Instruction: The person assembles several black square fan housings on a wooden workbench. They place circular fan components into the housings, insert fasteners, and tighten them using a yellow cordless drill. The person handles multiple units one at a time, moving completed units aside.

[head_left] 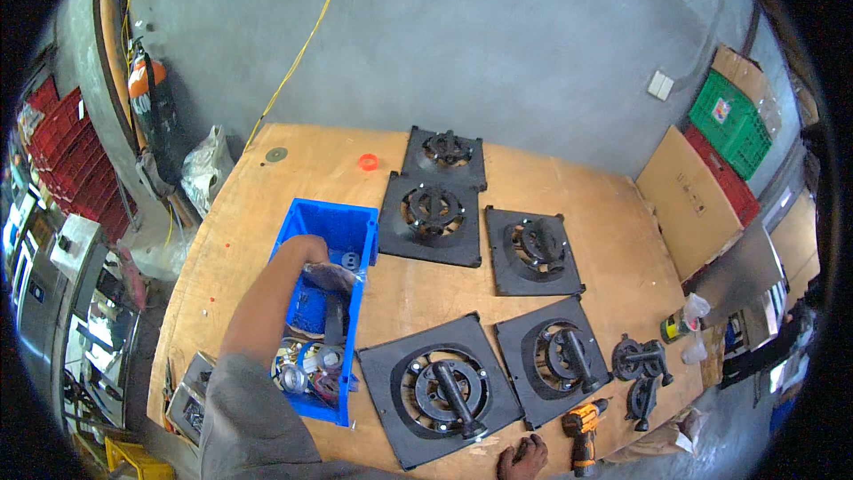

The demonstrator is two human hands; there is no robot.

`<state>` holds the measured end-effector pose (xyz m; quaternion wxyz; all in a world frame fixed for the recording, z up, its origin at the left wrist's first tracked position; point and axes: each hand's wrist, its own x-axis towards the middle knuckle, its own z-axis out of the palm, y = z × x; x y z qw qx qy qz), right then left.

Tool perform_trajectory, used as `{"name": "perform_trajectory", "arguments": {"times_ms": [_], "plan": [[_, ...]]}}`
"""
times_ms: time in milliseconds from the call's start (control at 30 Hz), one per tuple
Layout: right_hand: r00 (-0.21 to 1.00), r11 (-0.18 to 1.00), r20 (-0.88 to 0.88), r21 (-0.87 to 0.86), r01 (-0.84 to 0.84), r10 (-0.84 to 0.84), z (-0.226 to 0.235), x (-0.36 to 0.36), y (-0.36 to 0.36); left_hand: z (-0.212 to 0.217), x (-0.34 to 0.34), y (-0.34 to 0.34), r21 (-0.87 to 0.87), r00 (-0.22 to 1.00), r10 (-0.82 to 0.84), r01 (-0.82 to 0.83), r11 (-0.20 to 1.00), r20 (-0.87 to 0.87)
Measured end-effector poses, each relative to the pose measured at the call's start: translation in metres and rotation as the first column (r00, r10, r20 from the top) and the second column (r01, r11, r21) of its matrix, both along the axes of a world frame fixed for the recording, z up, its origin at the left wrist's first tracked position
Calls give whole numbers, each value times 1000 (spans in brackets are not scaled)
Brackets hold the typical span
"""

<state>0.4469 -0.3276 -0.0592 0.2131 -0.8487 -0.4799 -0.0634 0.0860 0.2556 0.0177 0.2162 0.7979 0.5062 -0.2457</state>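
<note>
My left arm, in a grey sleeve, reaches into a long blue bin (357,338), with my left hand (327,268) bent down inside it. Its fingers are blurred and partly hidden, so what they hold cannot be made out. Metal parts and bagged pieces (306,364) fill the bin's near end. At the table's near edge rests my right hand (522,459), thumb and fingers apart, with nothing visible in it. Just right of it stands an orange and black cordless drill (582,431). The closest black square plate (391,373) carries a round fitting with a black tube.
Several more such plates, including one black plate (511,280), lie across the wooden table (613,240). Loose black fittings (638,360) sit at right. An orange ring (367,162) lies near the back. A cardboard sheet (684,204) and green crate (730,124) stand at right.
</note>
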Motion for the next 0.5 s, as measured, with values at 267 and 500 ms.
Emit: {"name": "perform_trajectory", "arguments": {"times_ms": [267, 500], "plan": [[999, 1000, 45, 0, -27, 27, 0, 2, 10, 6, 0, -3, -190, 981, -131, 103, 976, -140], [998, 999, 67, -32, -17, 19, 0, 3, 9, -31, 21, 80, -278, 888, -53, -86, 957, -456]]}}
